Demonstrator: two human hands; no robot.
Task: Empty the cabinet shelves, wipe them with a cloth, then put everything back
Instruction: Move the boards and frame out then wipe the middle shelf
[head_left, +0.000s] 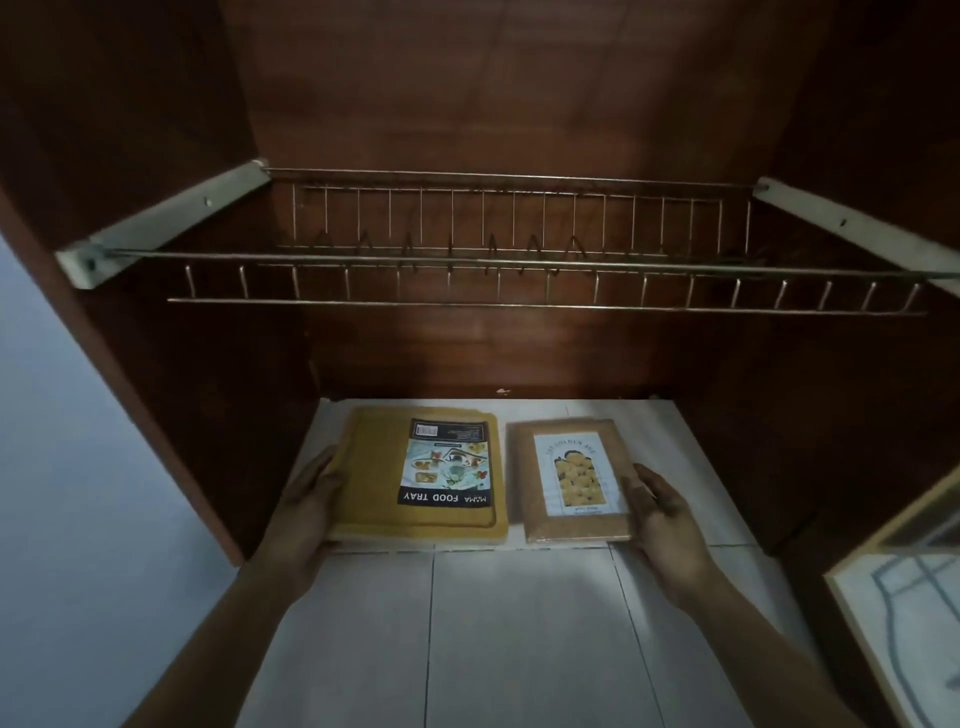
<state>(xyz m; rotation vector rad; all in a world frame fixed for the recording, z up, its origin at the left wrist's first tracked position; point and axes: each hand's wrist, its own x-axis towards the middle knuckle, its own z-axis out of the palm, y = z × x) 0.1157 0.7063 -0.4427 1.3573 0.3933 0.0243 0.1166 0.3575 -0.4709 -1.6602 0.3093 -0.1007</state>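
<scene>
Head view, cabinet interior, dim light.

Item 1: yellow food tray (374, 483), flat, with a printed label reading "MAMA FOOD TRAY". It lies on the left of the white lower shelf (691, 467), at the front edge.

Item 2: brown pack (524, 499), flat, with a pale label picturing yellow fruit. It lies just beside the tray on its right.

Item 3: wire dish rack (519, 260), spanning the cabinet above the shelf.

Left hand (306, 514): fingers fairly straight, laid along the tray's left edge.

Right hand (662, 519): thumb on the brown pack's right edge. Whether the fingers curl under cannot be told.
</scene>
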